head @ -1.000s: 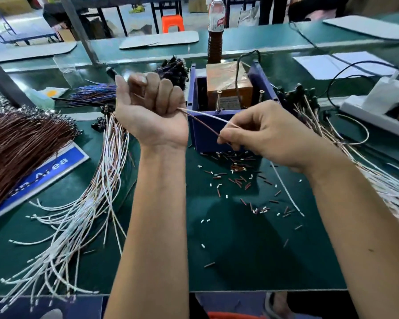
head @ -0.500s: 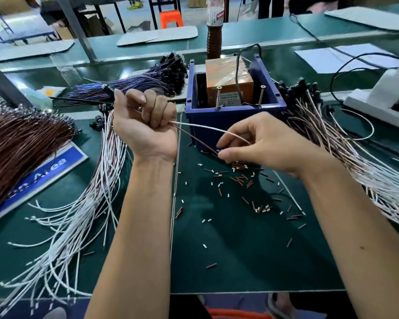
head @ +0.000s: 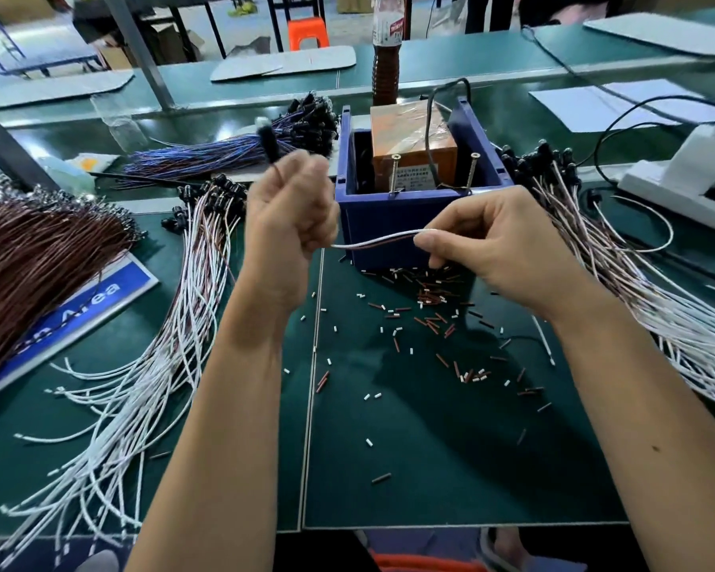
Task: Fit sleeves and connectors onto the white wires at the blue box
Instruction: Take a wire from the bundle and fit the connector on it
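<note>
The left hand (head: 292, 225) is a raised fist gripping a wire (head: 378, 240); a black connector (head: 270, 143) sticks up above the fist, blurred. The wire, white with a brown strand, runs across to the right hand (head: 498, 247), which pinches its other end just in front of the blue box (head: 413, 216). The box stands near the far edge of the green mat (head: 430, 468) and holds a taped orange block (head: 413, 152) and two upright screws (head: 395, 173). Cut sleeves (head: 430, 319), brown and white, lie scattered over the mat before the box. Wire bundles (head: 141, 386) fan out at the left and right edges.
</note>
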The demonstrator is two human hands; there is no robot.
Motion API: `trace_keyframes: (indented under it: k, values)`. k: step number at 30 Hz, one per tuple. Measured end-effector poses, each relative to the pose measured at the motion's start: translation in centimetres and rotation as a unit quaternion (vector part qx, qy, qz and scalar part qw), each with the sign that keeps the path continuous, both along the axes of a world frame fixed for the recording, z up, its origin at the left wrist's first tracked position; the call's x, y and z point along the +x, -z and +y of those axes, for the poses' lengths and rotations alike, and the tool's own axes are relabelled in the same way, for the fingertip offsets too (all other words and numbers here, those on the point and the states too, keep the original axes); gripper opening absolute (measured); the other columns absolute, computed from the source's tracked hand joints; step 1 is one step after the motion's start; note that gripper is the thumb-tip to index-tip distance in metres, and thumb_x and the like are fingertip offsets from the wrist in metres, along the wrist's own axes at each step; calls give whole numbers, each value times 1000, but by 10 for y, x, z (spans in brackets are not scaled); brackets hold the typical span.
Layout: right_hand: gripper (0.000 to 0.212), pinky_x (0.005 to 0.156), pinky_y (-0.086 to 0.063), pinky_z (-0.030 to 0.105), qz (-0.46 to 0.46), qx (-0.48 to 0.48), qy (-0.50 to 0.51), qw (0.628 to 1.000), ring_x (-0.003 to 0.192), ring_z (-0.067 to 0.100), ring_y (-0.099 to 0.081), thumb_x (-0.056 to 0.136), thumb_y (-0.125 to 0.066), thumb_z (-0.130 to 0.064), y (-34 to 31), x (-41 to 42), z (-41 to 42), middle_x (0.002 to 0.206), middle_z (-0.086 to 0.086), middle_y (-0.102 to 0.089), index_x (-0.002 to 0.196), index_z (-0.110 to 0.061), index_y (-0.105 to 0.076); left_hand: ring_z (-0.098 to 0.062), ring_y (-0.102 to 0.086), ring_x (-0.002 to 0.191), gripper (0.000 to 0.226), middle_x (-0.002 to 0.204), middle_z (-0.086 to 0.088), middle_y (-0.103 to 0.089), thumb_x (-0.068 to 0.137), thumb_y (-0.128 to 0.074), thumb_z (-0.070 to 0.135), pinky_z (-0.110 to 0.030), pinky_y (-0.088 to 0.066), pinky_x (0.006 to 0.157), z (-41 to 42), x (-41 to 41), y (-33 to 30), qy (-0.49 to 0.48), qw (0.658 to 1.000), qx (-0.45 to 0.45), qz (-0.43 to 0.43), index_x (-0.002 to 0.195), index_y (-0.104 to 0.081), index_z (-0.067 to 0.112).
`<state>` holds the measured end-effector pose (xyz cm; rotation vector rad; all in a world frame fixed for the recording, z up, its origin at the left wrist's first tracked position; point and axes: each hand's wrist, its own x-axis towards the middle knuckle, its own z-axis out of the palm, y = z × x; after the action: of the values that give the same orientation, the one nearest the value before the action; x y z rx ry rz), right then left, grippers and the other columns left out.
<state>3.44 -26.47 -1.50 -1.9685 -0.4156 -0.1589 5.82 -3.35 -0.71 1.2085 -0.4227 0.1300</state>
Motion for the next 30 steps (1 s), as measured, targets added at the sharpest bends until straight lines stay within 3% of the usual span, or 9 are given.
trace_keyframes:
  k: [2,6,10,15,17,19,24,28,30]
  values:
    - [7,64,-55,23,-43,14,29,999,61,8,-68,90,-83,-17,4,0,-2,68,0,-76,84,-14,-80,-8,-28,46,26,55,5,-37,89,-65,22,-25,-21,47,-6,-4,3,2,993,111,-34,68,-51,18]
    - [2,70,-59,25,-86,0,40,996,68,9,-72,91,-82,-14,13,0,-6,74,-4,-76,90,-14,-80,-8,-38,51,5,66,-3,-54,86,-72,9,-18,-31,51,-26,-12,22,-48,960,257,-99,90,-69,8]
    - [5,74,-58,24,-53,4,-5,999,71,6,-71,93,-79,-9,20,-2,-10,76,0,-77,92,-14,-80,-6,-34,46,21,85,8,-62,81,-79,8,-15,-26,48,-32,-11,39,-113,914,338,-191,101,-74,14]
    - [13,60,-46,14,-39,-30,1,999,58,-2,-59,94,-78,-22,23,-5,-13,65,-5,-72,81,-21,-79,1,-46,47,13,78,12,-72,83,-82,12,-11,-30,49,-34,-6,51,-77,921,337,-180,93,-75,16]
    - [15,59,-47,15,-33,-38,1,999,58,1,-60,94,-78,-24,24,-5,-11,64,-3,-72,80,-19,-79,-7,-60,54,8,76,2,-76,84,-82,14,-28,-42,50,-35,-5,55,-49,934,327,-135,89,-76,14]
    - [13,61,-50,18,-23,-28,4,999,60,5,-64,92,-80,-24,24,-5,-12,67,-1,-73,82,-16,-80,-24,-73,67,9,78,-4,-77,83,-83,15,-45,-58,61,-36,-3,57,-29,947,307,-86,86,-75,12]
    - [5,70,-58,20,2,-6,-11,1000,73,10,-74,90,-81,-10,27,-4,-17,81,2,-79,95,-11,-80,-19,-74,70,6,75,-1,-77,80,-81,18,-35,-58,67,-36,-3,57,-22,945,324,-46,82,-76,17]
    - [10,69,-58,25,-1,-20,-1,1000,71,10,-71,92,-78,-4,31,-2,-16,80,3,-78,95,-14,-80,-26,-71,70,4,74,-2,-75,80,-81,18,-45,-58,68,-38,-3,60,-49,931,360,-43,84,-79,19]
    - [11,67,-57,23,-13,-23,13,1000,70,10,-70,92,-78,-6,32,-2,-15,77,-1,-77,92,-16,-80,-22,-70,69,6,74,-2,-75,81,-83,14,-42,-57,67,-38,-4,61,-62,928,364,-52,84,-80,17]
